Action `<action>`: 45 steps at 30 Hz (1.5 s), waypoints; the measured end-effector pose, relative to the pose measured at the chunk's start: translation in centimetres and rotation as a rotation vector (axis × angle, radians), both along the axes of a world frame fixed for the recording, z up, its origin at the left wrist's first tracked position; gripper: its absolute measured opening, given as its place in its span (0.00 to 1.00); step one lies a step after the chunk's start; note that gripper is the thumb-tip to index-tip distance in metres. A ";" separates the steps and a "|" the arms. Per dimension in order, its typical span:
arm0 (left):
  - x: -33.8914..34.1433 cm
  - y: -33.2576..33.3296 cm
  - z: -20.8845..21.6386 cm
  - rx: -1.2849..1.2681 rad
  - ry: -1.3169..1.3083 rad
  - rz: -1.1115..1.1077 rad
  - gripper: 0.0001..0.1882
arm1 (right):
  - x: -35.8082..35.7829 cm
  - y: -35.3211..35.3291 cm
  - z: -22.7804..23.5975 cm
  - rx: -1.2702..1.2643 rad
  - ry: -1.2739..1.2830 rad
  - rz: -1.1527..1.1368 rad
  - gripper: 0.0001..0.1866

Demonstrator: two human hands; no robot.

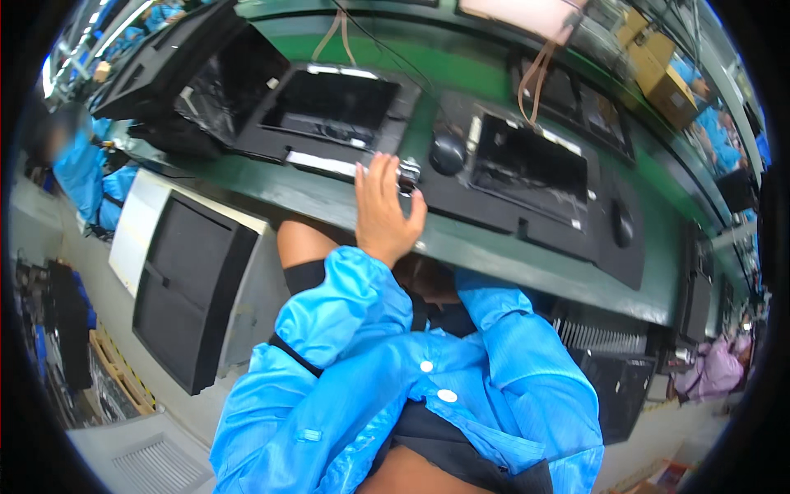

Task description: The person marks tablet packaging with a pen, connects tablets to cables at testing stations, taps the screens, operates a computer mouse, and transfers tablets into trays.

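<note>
My left hand (384, 207) reaches over the near edge of the bench, fingers stretched out and thumb apart. Beside its fingers is a small shiny silver and black thing (407, 174), whose kind I cannot make out; whether the hand touches it is unclear. Just beyond the fingertips, a dark flat screen panel (333, 105) lies in a black foam tray. Another dark panel (533, 165) rests in foam to the right, with a black computer mouse (448, 154) beside it. My right hand (429, 281) is low in shadow below the bench edge, its fingers indistinct.
The green bench (485, 251) runs across in front of me. Stacked black foam trays (177, 70) stand at its left end. A black tray (193, 288) leans beside my left arm. A second black mouse (623, 222) lies at right. A person in blue (82, 177) is at far left.
</note>
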State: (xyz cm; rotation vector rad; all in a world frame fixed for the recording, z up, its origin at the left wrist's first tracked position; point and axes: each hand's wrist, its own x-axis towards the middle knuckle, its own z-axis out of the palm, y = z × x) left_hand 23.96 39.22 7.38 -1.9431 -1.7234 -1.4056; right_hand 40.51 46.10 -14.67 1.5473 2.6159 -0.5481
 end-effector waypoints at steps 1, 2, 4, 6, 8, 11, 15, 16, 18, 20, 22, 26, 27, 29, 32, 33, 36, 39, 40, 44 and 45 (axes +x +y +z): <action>0.0 -0.1 0.0 -0.084 -0.005 0.029 0.37 | -0.8 0.5 -0.1 -0.006 -0.007 0.012 0.17; 0.1 -0.2 0.1 -0.011 -0.011 0.005 0.38 | -1.5 0.9 -0.1 -0.011 -0.019 0.027 0.17; 0.1 -0.3 0.3 -0.014 -0.021 0.000 0.40 | -3.0 1.7 -0.1 -0.020 -0.044 0.058 0.17; 0.1 -0.5 0.7 -0.104 -0.056 0.012 0.40 | -4.1 2.4 -0.1 -0.028 -0.068 0.076 0.17; 0.0 -0.6 1.0 -0.038 -0.033 -0.002 0.39 | -5.2 3.0 0.0 -0.040 -0.085 0.098 0.17; -0.2 -0.5 1.2 -0.108 -0.044 0.005 0.38 | -6.4 3.7 0.0 -0.048 -0.101 0.130 0.17; 0.0 -0.5 0.7 -0.125 -0.062 0.012 0.37 | -6.0 3.7 -0.4 -0.064 -0.090 0.132 0.17; 0.0 -0.5 0.6 -0.152 -0.052 0.019 0.39 | -5.6 3.7 -0.5 -0.070 -0.080 0.130 0.17; 0.1 -0.3 0.5 -0.130 -0.014 0.010 0.40 | -4.7 3.6 -0.7 -0.074 -0.046 0.123 0.17; 0.2 -0.2 0.5 -0.144 0.010 0.015 0.40 | -3.9 3.4 -1.0 -0.084 -0.001 0.116 0.17; 0.1 -0.2 0.5 -0.215 0.032 0.038 0.40 | -2.9 2.7 -1.1 -0.096 0.047 0.113 0.17; 0.1 -0.2 0.1 -0.217 0.081 0.051 0.38 | 0.7 -2.4 0.7 -0.192 0.182 0.098 0.17; 0.1 -0.2 -0.2 -0.254 0.050 0.074 0.37 | 2.0 -4.3 1.9 -0.247 0.238 0.094 0.17; -0.1 0.0 -0.3 -0.219 0.033 0.063 0.36 | 4.5 -8.9 6.2 -0.471 0.443 0.096 0.17; -0.1 -0.5 0.6 -0.176 0.041 0.037 0.34 | 7.6 -13.4 15.0 0.278 0.720 0.581 0.25; 0.2 -0.9 1.2 -0.118 0.003 -0.007 0.34 | 8.3 -13.8 18.0 0.298 0.738 0.637 0.25; 2.5 -3.0 3.6 0.074 -0.023 -0.391 0.36 | 9.1 -12.0 25.9 0.569 1.041 0.224 0.22; 7.6 -5.3 4.4 -0.333 -0.250 -0.720 0.39 | 10.1 -10.4 31.3 0.446 1.128 -0.041 0.23; 8.9 -5.4 4.5 -0.372 -0.381 -0.742 0.38 | 10.3 -10.0 32.6 0.294 1.118 -0.021 0.23; 9.6 -3.6 4.3 -0.470 -0.655 -0.747 0.28 | 15.3 -6.9 35.1 0.473 0.970 0.061 0.34; 9.0 -2.9 4.0 -0.545 -0.813 -0.676 0.26 | 19.1 -5.1 35.8 0.533 0.754 -0.060 0.36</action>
